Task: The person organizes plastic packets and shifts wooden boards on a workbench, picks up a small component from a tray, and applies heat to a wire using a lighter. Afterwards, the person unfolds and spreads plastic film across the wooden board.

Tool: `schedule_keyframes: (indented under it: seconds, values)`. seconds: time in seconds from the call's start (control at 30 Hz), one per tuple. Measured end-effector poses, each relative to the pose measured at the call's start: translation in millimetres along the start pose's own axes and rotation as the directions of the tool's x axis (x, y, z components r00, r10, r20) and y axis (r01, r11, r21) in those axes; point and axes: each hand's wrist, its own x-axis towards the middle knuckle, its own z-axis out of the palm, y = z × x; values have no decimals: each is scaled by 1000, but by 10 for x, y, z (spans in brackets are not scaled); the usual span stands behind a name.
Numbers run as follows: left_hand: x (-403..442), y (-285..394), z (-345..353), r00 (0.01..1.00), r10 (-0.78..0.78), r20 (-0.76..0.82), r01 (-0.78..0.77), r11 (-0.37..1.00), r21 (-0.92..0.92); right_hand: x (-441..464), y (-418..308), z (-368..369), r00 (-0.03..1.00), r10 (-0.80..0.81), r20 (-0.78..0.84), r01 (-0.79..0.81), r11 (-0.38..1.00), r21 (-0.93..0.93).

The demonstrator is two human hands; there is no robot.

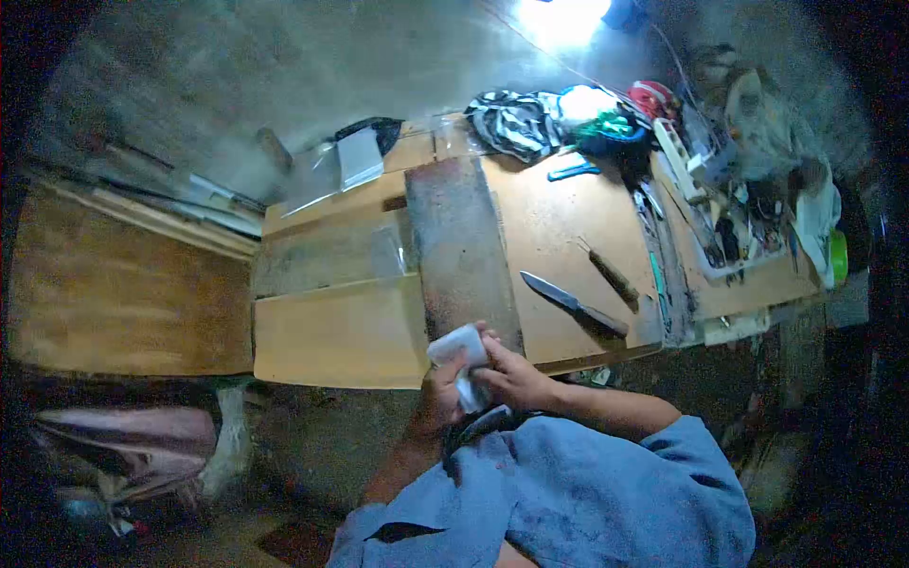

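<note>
Close to my body, at the table's front edge, my left hand [443, 386] is closed on a whitish, smooth object [458, 346]. My right hand [509, 373] is closed on the same object from the other side. The two hands are nearly together, and part of the object shows between them, lower down. What exactly it is cannot be made out. Beyond the hands lies a long dark board [461, 237]. A knife [574, 304] with a wooden handle rests to the right of it, with a thin pronged tool [614, 275] behind the knife.
The wooden table [341, 336] bears a striped cloth [516, 123], a blue-handled item [573, 168] and a white flat piece [359, 157] at the back. A tray of tools [748, 267] and a power strip [679, 156] stand at right. Wooden strips [170, 218] lie at left.
</note>
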Motion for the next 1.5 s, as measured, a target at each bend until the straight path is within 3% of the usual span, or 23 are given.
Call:
schedule_keyframes:
  seconds: [0.1,0.17,0.23,0.27,0.37,0.4,0.43,0.5,0.53,0.6,0.77,0.83,0.9,0.97,1.2,1.27,1.5]
  values:
    - [-63,38,-62,999,23,-29,-23,1000,-4,14,-127,11,987,100,126,-84,989,-123]
    - [-110,-29,-251,998,53,-31,-57,989,-135,85,-198,11,958,203,203,-182,976,-116]
    - [-234,66,-291,988,82,-130,-111,964,-241,189,-229,72,985,-115,130,134,980,-149]
    - [-311,196,-236,977,127,-169,-153,977,-149,258,-209,63,983,-108,147,131,980,-153]
    - [-483,238,-505,932,210,-294,-252,961,-111,516,-117,-29,994,91,61,-64,937,-345]
    - [-571,274,-614,956,118,-270,-190,946,-261,633,-527,32,971,237,-23,-229,901,-369]
    - [-638,286,-688,952,127,-278,-204,942,-267,785,-379,1,971,240,-9,-226,899,-376]
    - [-751,303,-811,926,177,-333,-237,960,-149,1084,75,-76,999,-13,-45,-27,626,-779]
    - [-799,319,-862,927,162,-339,-232,957,-175,1199,29,-27,999,-10,-32,-19,625,-781]
    - [-856,322,-904,917,192,-350,-273,941,-199,1429,-82,95,984,-178,5,78,403,-912]
    - [-999,404,-921,891,223,-395,-322,924,-206,1907,44,322,980,-171,101,144,260,-955]
    - [-1025,427,-943,886,201,-418,-326,911,-253,2039,95,377,965,-198,173,200,122,-972]
    - [-1048,464,-955,880,180,-440,-331,896,-296,2132,94,430,975,-131,180,198,136,-971]
    - [-1075,503,-969,877,171,-449,-331,893,-306,2235,203,475,972,-166,169,171,-3,-985]
    - [-1060,528,-1117,894,197,-402,-335,890,-310,2479,288,514,975,-146,169,170,-5,-985]
    - [-1043,596,-1086,874,122,-470,-287,911,-296,2515,228,518,985,-60,159,160,7,-987]
    - [-963,701,-1137,894,124,-430,-279,906,-317,2611,411,453,987,-74,145,149,56,-987]
